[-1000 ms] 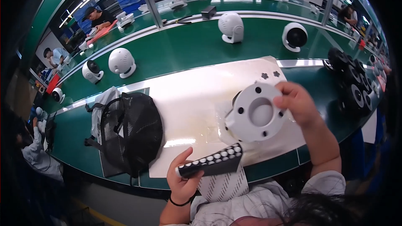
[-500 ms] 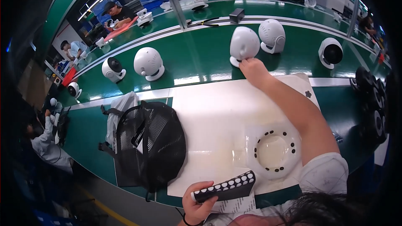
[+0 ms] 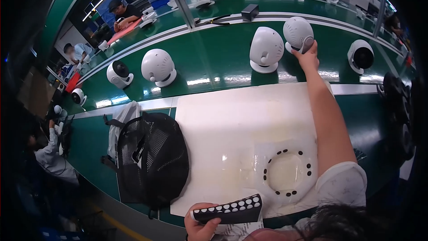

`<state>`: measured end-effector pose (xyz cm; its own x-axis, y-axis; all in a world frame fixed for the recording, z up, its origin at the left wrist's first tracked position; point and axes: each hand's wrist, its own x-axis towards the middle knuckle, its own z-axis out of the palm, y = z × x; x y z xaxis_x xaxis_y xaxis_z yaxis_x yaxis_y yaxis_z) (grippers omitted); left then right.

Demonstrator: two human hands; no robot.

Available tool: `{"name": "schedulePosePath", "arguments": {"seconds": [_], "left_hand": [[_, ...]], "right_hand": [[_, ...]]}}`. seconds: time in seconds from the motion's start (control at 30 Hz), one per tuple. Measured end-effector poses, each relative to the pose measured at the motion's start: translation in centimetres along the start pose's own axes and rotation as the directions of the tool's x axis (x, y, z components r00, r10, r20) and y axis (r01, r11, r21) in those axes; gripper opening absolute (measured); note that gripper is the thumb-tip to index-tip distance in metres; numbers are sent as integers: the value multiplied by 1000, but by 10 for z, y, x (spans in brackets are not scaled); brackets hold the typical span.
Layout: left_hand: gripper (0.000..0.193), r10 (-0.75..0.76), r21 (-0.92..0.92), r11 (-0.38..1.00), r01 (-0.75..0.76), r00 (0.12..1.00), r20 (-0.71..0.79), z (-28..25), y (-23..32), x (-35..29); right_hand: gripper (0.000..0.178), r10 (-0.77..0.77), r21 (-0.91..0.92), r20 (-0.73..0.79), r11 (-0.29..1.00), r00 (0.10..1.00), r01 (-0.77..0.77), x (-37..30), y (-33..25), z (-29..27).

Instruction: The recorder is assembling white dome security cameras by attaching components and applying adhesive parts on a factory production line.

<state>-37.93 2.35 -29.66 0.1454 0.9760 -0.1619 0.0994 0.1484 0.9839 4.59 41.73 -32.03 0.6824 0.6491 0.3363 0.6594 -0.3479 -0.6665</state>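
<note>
My left hand [image 3: 200,226] pinches a curled black sheet with rows of white round dots [image 3: 236,210] at the lower edge. My right arm reaches across to the far green surface. There my right hand [image 3: 308,57] is closed on the lower side of a white rounded camera [image 3: 298,32]; the fingertips are partly hidden behind it. Just left of it stands another white camera [image 3: 266,47] on its round foot, untouched. Below my right forearm lies a translucent white ring fixture [image 3: 261,163] with several small black pads around its opening.
A white mat [image 3: 209,129] covers the bench in front of me, with a black mesh bag [image 3: 154,160] at its left. More white cameras [image 3: 157,66] stand on the green belt [image 3: 209,58]. A metal post [image 3: 178,0] rises beyond it. Black round parts [image 3: 397,116] are stacked at right. Co-workers sit around.
My right hand has left the nearer white camera, now set down a little to the right, and moved right to the other one. My left hand and the dotted sheet have shifted slightly down and left.
</note>
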Motion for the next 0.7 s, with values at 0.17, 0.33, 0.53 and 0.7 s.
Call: {"name": "schedulePosePath", "arguments": {"seconds": [0.17,0.33,0.53,0.7], "left_hand": [[34,-29,-98,995,21,996,-83,16,8,-2],[37,163,-102,979,-179,975,-148,31,10,9],[32,326,-173,917,-360,924,-199,35,2,8],[30,414,-233,860,-453,888,-200,35,-3,3]], "right_hand": [[74,-80,215,-102,971,992,100,-6,3,-15],[55,-552,-83,-137,834,822,546,-31,5,-104],[39,-635,112,160,772,756,625,-118,-34,-245],[42,-820,356,387,555,422,752,-183,-77,-298]]}}
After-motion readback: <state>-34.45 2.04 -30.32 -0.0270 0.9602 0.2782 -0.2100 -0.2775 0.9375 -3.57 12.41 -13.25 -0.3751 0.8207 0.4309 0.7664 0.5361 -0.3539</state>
